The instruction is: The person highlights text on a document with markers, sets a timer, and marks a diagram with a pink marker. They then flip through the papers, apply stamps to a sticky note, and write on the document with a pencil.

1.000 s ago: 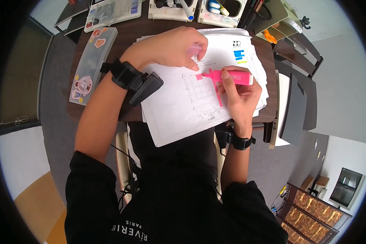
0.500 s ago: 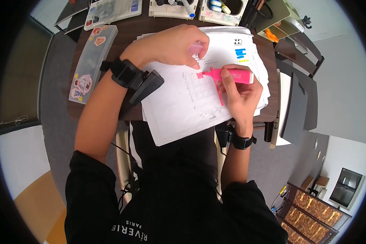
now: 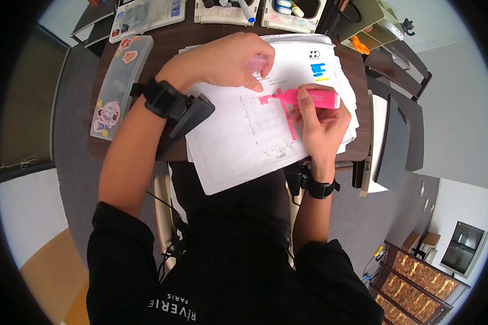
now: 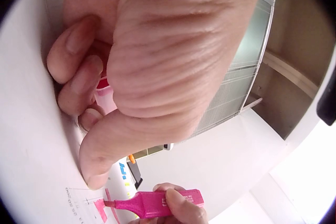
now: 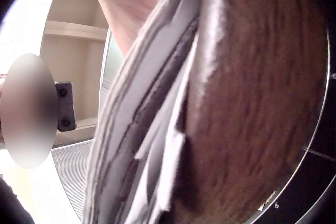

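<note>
The right hand [image 3: 325, 127] pinches the highlighter [image 3: 315, 98] toward the right edge of the paper [image 3: 222, 146], while the left hand [image 3: 228, 59], curled round a pink cap [image 4: 106, 99], rests toward the far-left corner, probably for steadiness.

You are in a room like an office or a study room. You can tell by the brown surface [image 3: 171, 44], the pile of papers [image 3: 228, 154] on it, the pens [image 3: 246, 11] in white trays [image 3: 222, 20], and the grey floor [image 3: 75, 135] around you.
</note>
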Available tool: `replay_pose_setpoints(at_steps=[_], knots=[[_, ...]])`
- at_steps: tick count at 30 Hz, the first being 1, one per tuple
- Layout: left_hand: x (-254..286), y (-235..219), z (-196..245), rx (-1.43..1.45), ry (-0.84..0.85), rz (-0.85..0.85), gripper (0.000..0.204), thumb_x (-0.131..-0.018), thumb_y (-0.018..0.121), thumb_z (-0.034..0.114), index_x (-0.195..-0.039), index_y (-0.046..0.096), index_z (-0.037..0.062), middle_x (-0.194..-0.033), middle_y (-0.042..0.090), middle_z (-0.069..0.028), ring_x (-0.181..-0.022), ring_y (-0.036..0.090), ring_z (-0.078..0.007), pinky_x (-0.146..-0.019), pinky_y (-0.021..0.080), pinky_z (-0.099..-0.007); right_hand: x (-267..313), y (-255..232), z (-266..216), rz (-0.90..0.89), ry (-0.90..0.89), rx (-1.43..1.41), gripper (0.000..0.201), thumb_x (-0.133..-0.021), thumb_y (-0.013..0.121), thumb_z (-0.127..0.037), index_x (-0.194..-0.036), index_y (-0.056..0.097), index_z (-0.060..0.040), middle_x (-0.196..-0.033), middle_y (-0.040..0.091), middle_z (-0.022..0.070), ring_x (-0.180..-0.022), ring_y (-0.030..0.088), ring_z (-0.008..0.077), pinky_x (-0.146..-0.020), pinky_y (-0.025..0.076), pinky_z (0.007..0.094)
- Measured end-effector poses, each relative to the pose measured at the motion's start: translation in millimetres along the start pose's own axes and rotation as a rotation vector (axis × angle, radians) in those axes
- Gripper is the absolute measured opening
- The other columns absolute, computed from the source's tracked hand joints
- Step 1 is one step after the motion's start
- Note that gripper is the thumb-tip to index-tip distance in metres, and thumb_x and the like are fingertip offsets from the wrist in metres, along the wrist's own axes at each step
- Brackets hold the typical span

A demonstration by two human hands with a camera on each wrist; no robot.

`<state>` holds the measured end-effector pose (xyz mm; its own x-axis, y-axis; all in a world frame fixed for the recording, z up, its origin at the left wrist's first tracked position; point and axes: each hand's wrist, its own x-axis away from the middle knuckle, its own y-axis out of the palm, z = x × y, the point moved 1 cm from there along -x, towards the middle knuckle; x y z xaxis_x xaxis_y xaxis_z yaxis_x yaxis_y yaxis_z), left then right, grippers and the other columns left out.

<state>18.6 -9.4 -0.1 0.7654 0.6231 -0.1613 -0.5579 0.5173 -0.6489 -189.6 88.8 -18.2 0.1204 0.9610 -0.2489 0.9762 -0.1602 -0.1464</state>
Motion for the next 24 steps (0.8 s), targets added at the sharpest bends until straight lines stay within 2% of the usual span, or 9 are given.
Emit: replay_pose_setpoints(at_steps=[4,6,10,12,15,16,18,24], knots=[[-0.2,-2.1,3.4,0.011,-0.05,-0.014,0.029,-0.075,0.084,0.009,-0.084,0.057,0.0037,-0.063,0.044,-0.0006,-0.06,0.042,-0.0119,-0.056,0.037,-0.0309,1.1,-1.2,-0.3,0.002,0.009,0.023,0.01,-0.093,0.07,-0.003,-0.097,0.067,0.0058,-0.076,0.068,0.0074,-0.06,0.061,0.0089,-0.054,0.048,0.0231],[-0.1,-3.5,4.9,-0.041,-0.028,-0.023,0.028,-0.075,0.084,0.009,-0.084,0.058,0.0037,-0.063,0.044,-0.0008,-0.06,0.043,-0.012,-0.057,0.038,-0.031,3.0,-0.6,-1.1,0.012,-0.005,-0.097,0.009,-0.093,0.069,-0.001,-0.098,0.067,0.0058,-0.079,0.069,0.0083,-0.061,0.062,0.0097,-0.054,0.049,0.0239],[0.6,-1.1,1.0,-0.033,-0.042,-0.008,0.028,-0.075,0.084,0.009,-0.084,0.058,0.0035,-0.063,0.045,-0.0012,-0.06,0.044,-0.0121,-0.057,0.038,-0.0315,2.5,-4.5,1.8,0.032,-0.04,-0.135,0.009,-0.093,0.068,0.0,-0.099,0.067,0.0056,-0.081,0.069,0.0088,-0.062,0.062,0.0102,-0.055,0.05,0.0242],[-0.3,2.2,-4.8,0.001,0.056,0.043,0.028,-0.075,0.083,0.009,-0.084,0.057,0.0032,-0.063,0.044,-0.0013,-0.06,0.043,-0.0124,-0.056,0.037,-0.0321,3.6,-3.7,3.8,-0.005,-0.017,-0.127,0.01,-0.093,0.069,-0.001,-0.1,0.067,0.0057,-0.081,0.069,0.0084,-0.062,0.063,0.0104,-0.055,0.05,0.024],[-0.3,2.1,-4.2,-0.012,0.075,0.053,0.028,-0.075,0.083,0.008,-0.084,0.057,0.0029,-0.064,0.044,-0.0013,-0.06,0.042,-0.0125,-0.056,0.037,-0.0321,3.9,-1.7,0.3,-0.033,0.0,-0.095,0.01,-0.093,0.07,-0.001,-0.1,0.067,0.0054,-0.081,0.069,0.0079,-0.062,0.063,0.0101,-0.056,0.05,0.0237],[0.8,0.4,-0.9,-0.009,0.072,0.052,0.028,-0.075,0.083,0.008,-0.084,0.057,0.0029,-0.064,0.044,-0.0013,-0.06,0.042,-0.0125,-0.056,0.037,-0.0321,4.4,-0.7,0.4,-0.035,0.004,-0.095,0.01,-0.093,0.07,-0.001,-0.1,0.067,0.0054,-0.081,0.069,0.0079,-0.062,0.063,0.0101,-0.056,0.05,0.0237],[0.1,-3.6,6.3,-0.032,-0.048,-0.028,0.029,-0.074,0.083,0.008,-0.083,0.056,0.0028,-0.065,0.044,-0.0016,-0.061,0.042,-0.0123,-0.057,0.037,-0.0318,4.0,-1.9,0.0,-0.057,-0.019,-0.063,0.011,-0.092,0.07,-0.002,-0.1,0.068,0.0053,-0.081,0.069,0.0076,-0.063,0.063,0.0096,-0.057,0.05,0.0233],[0.1,-0.8,-0.8,0.013,-0.026,-0.006,0.029,-0.074,0.083,0.008,-0.083,0.056,0.0027,-0.066,0.045,-0.0021,-0.061,0.043,-0.0124,-0.057,0.037,-0.0319,4.0,-0.3,-0.6,-0.056,0.014,-0.052,0.011,-0.091,0.072,-0.003,-0.099,0.069,0.0046,-0.081,0.07,0.0064,-0.066,0.062,0.0084,-0.058,0.05,0.0224]])
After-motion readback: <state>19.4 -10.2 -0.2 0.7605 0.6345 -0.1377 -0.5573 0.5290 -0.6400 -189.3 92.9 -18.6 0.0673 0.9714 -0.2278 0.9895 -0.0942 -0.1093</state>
